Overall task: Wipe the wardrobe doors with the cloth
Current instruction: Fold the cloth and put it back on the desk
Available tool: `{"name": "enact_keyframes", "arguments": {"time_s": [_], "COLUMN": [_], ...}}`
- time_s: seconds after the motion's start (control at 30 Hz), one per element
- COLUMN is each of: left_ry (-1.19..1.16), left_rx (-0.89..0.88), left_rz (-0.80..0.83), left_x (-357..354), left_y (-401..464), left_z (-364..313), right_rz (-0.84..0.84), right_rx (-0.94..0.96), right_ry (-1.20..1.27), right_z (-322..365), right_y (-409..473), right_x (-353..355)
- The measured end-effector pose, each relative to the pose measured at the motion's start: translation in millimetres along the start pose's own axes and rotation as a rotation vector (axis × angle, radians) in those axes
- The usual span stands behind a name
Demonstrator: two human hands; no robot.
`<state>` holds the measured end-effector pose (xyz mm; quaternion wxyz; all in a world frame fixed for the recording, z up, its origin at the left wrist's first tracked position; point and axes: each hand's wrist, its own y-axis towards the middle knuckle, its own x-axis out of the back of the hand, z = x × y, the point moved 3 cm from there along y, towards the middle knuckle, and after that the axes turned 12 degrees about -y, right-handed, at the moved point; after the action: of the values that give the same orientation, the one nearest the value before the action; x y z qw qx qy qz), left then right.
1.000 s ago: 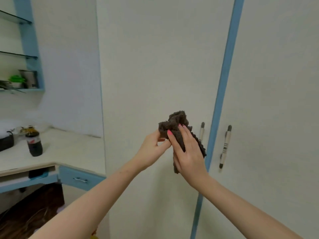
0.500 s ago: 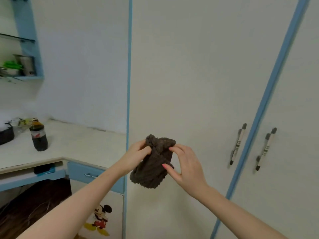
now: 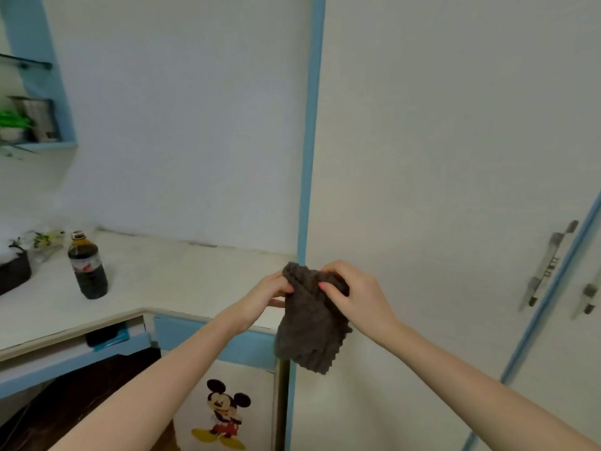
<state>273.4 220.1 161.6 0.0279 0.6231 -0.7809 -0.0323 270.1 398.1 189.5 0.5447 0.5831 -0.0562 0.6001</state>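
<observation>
Two bare arms reach up from the bottom edge. The left hand [image 3: 270, 296] has its fingers curled onto the top left edge of the cloth [image 3: 310, 320] and pinches it. The right hand [image 3: 353, 294] has its fingers bent over the top right of the cloth, with the thumb pinching the front. Both hands hold the cloth up in the air, close together, with only the bunched top of the cloth between them.

The cloth is dark grey-brown and fuzzy. It hangs down from the hands, so its long way runs up and down — the bunched end is on top and the wavy loose edge points at the floor. It sits in front of the left edge of the door [image 3: 439, 190]. I cannot tell if it touches the door.

Below the left arm is a small cabinet with a cartoon mouse sticker [image 3: 224, 418]. Past the hands is a white counter [image 3: 162, 278] with a blue drawer under it. A dark bottle [image 3: 87, 266] stands upright on the counter, well to the left.

The door is white with a blue strip [image 3: 310, 141] along its left side. Two handles [image 3: 549, 262] sit far to the right — one on each side of another blue strip. Up on the far left is a blue shelf [image 3: 42, 144] with something green on it.
</observation>
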Motion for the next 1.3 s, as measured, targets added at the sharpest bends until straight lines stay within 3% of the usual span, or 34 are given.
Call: {"name": "enact_keyframes", "arguments": {"time_s": [0.27,0.37,0.5,0.6,0.7,0.87,0.93,1.0,1.1,1.23,1.3], "left_ry": [0.179,0.289,0.647,0.692,0.659,0.558,0.47,0.285,0.12,0.006,-0.051], "left_rx": [0.062,0.083,0.05,0.064,0.089,0.174,0.259,0.337,0.366,0.395,0.419], "left_rz": [0.212,0.198,0.211,0.185,0.146,-0.068,-0.111,-0.085,0.043,0.18,0.26], "left_x": [104.4,130.8,152.9,166.0,175.4,186.7,185.8,185.2,194.8,226.1,243.1], "left_y": [-16.0,-9.0,10.5,26.2,40.5,68.6,77.2,85.6,98.7,119.5,133.0], "left_z": [28.8,30.7,39.2,51.6,60.7,72.5,77.7,81.4,83.4,93.1,101.2], "right_rz": [-0.024,0.001,0.006,0.028,0.146,0.252,0.296,0.46,0.624,0.243,0.169], "right_rx": [-0.137,-0.139,-0.126,-0.156,-0.177,-0.342,-0.301,-0.212,-0.304,-0.49,-0.575], "right_ry": [-0.068,-0.14,-0.303,-0.343,-0.463,-0.5,-0.491,-0.364,0.041,-0.027,-0.091], "right_z": [62.6,73.2,77.9,69.3,55.8,49.5,57.0,67.8,69.8,36.6,14.7], "right_y": [28.9,37.8,52.1,58.4,64.3,73.9,72.9,73.9,84.9,118.5,135.0], "right_x": [-75.9,-93.1,-112.7,-126.5,-139.4,-168.3,-188.6,-212.2,-237.7,-241.0,-242.3]}}
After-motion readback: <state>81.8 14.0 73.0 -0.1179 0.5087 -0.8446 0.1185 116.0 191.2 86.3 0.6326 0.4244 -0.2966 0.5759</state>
